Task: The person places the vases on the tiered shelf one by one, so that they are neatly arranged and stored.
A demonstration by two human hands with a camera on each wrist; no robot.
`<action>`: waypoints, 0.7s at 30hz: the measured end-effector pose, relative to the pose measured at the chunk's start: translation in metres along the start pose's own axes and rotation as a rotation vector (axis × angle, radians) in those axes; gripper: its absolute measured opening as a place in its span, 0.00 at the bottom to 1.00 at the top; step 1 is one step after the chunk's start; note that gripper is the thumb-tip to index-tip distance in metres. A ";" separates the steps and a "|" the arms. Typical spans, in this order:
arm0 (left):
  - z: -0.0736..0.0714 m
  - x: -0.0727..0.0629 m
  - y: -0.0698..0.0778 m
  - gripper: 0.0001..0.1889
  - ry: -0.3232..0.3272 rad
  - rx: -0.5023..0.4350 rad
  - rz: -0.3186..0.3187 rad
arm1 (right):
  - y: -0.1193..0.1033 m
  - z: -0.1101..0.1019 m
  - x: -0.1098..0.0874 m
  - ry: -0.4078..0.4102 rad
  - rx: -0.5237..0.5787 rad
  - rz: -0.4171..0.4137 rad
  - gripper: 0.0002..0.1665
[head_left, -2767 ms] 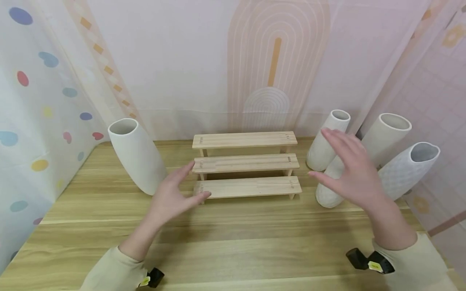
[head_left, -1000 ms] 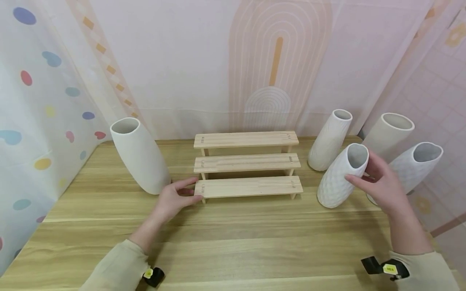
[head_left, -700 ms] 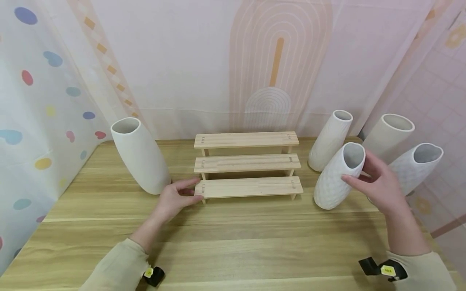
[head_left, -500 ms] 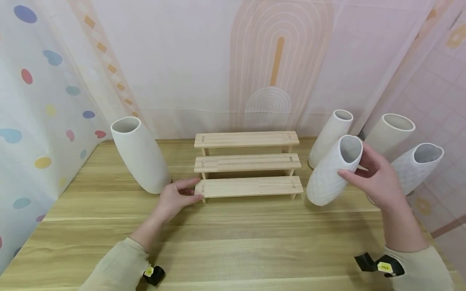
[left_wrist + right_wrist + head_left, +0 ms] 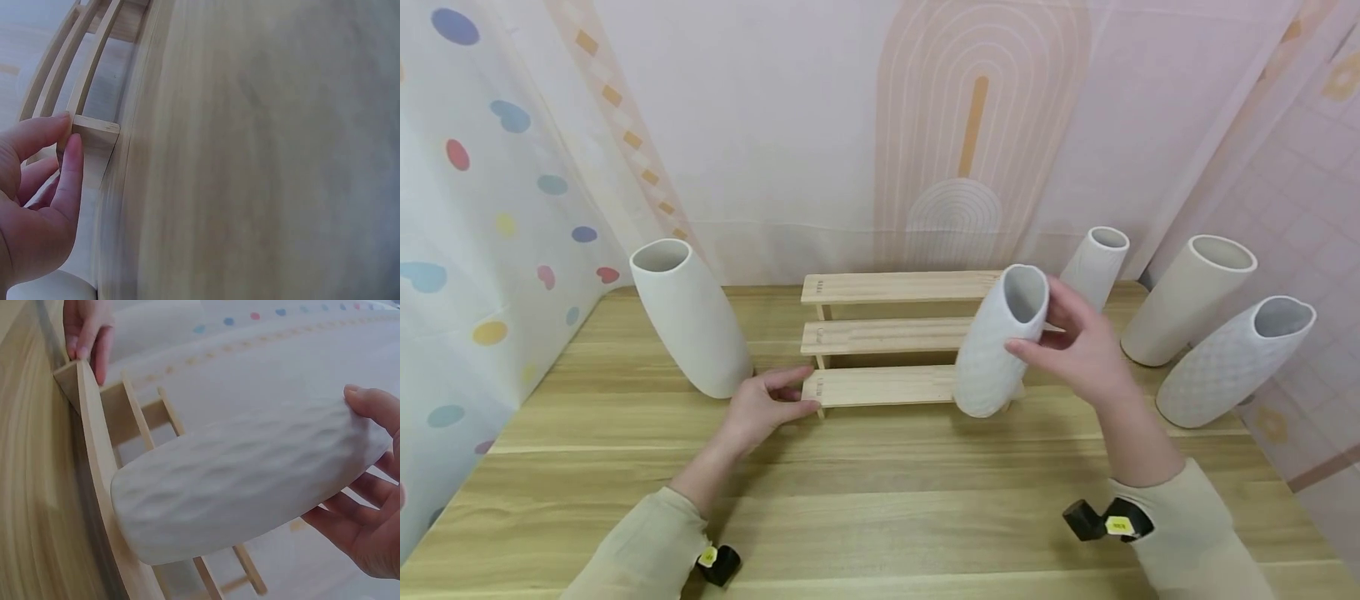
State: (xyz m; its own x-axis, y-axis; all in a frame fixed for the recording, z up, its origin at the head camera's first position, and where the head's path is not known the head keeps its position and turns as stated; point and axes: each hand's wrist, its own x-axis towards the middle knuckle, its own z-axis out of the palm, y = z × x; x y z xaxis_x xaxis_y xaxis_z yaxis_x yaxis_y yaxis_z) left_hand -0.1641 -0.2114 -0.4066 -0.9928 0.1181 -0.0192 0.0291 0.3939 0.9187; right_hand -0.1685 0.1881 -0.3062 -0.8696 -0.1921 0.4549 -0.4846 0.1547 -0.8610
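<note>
My right hand (image 5: 1078,350) grips a white vase (image 5: 996,350) with a dimpled diamond pattern by its upper part. The vase tilts, its mouth up and toward the right, and overlaps the right end of a three-step wooden display stand (image 5: 880,386). In the right wrist view the vase's base (image 5: 134,519) is right by the stand's lowest board. My left hand (image 5: 763,408) pinches the left end of that lowest board between thumb and fingers; the left wrist view shows the fingertips (image 5: 74,147) at the board's corner.
A smooth white vase (image 5: 692,321) stands left of the stand. To the right are a slim white vase (image 5: 1093,267), a plain cylindrical vase (image 5: 1187,300) and a patterned vase (image 5: 1232,367). A printed curtain (image 5: 775,125) hangs behind the wooden table (image 5: 850,517).
My right hand took hold of the dimpled vase, lifted it from among the right-hand vases and carried it left to the stand. My left hand came down onto the lowest board's left end.
</note>
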 end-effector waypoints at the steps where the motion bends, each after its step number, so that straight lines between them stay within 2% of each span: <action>1: 0.000 0.000 0.000 0.30 0.000 -0.001 0.000 | 0.001 0.005 0.002 -0.010 -0.006 0.008 0.43; 5: 0.000 0.000 -0.001 0.30 0.000 -0.002 -0.005 | 0.002 0.026 0.011 -0.057 -0.012 0.035 0.44; 16: 0.000 0.001 -0.002 0.30 0.004 0.005 -0.015 | 0.001 0.076 0.034 -0.159 0.026 0.003 0.43; 21: -0.001 0.002 -0.002 0.30 0.005 0.009 -0.020 | 0.000 0.094 0.042 -0.191 0.027 0.013 0.43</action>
State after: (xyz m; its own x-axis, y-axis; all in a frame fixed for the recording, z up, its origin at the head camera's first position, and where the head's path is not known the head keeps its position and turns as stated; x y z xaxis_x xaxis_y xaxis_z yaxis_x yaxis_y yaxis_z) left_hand -0.1660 -0.2127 -0.4082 -0.9938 0.1055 -0.0354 0.0103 0.4039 0.9147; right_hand -0.1965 0.0893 -0.3081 -0.8408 -0.3706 0.3945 -0.4684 0.1327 -0.8735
